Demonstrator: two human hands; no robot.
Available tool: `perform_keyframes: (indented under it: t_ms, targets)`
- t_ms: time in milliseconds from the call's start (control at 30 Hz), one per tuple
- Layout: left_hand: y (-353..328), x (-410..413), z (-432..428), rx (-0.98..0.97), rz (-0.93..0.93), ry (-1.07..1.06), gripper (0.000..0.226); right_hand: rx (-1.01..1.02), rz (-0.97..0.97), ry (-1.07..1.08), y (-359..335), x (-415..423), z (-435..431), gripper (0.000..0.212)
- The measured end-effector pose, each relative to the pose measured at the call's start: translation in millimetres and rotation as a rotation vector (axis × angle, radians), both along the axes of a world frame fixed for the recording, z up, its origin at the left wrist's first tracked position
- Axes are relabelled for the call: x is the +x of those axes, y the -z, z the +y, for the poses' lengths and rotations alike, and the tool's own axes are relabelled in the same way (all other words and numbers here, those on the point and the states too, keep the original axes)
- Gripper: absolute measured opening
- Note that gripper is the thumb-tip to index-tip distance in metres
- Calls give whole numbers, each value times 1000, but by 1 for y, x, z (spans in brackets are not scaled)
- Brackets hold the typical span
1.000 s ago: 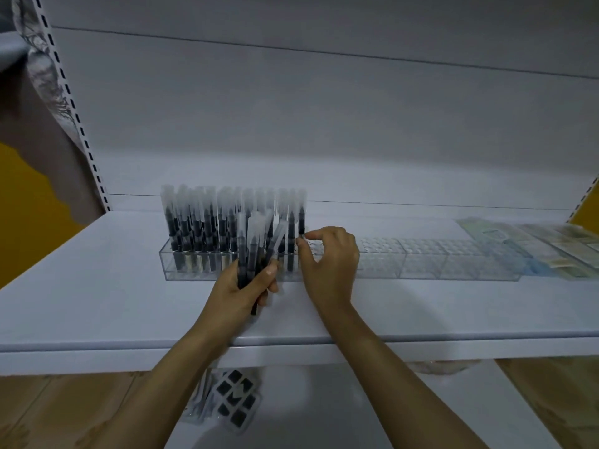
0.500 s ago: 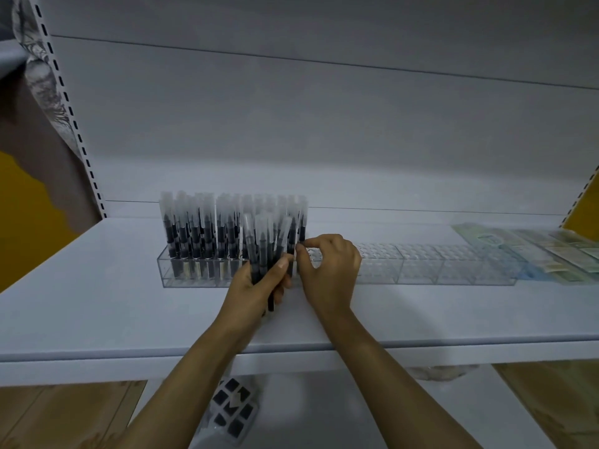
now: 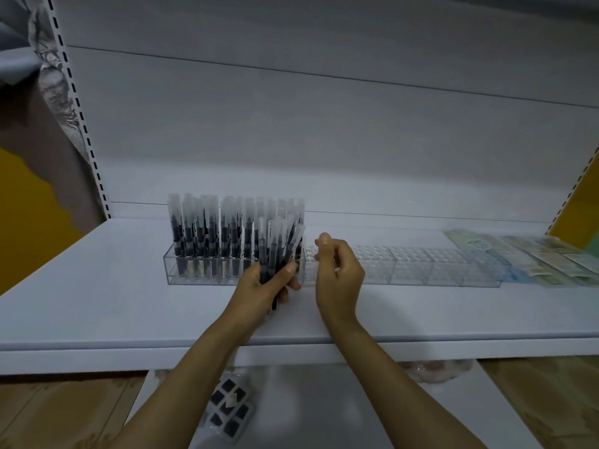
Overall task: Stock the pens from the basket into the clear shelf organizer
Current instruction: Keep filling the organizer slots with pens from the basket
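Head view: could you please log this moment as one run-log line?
left hand: grips pens | right hand: curled, no pen seen, by empty slots | organizer: left part filled, rest empty

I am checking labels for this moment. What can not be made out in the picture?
Head view only.
1. Basket: outside the frame.
2. Right hand: its own back hides whether it pinches a pen.
3. Pens gripped by the left hand: overlapping and blurred, not countable.
4. Packets: cut by the right edge, print too small.
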State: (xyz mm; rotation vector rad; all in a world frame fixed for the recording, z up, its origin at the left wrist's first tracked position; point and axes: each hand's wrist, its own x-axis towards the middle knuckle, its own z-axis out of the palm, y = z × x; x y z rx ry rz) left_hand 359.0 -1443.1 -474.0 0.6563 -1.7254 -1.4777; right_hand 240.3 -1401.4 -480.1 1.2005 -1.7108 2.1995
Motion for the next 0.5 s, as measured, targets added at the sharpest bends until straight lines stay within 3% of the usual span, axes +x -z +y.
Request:
perform_keyframes:
  t_ms: [67,167,267,367,500]
  targets:
    - [-1,0,1,-9,2,20,23,113,-93,-213,0,3,7,15]
    - [-1,0,1,-35,9,45,17,222,-68,-386,0,4,10,16]
    - [1,-1,0,-49,5,35,12,152,-73,-337,-10,1,11,16]
    - [4,-2,-1,-44,0,13,11,98,-197,-306,-20,-9,14,14]
    - [5,-1,-3,-65,-6,7,14,231,-110,-412,-16,-6,18,7]
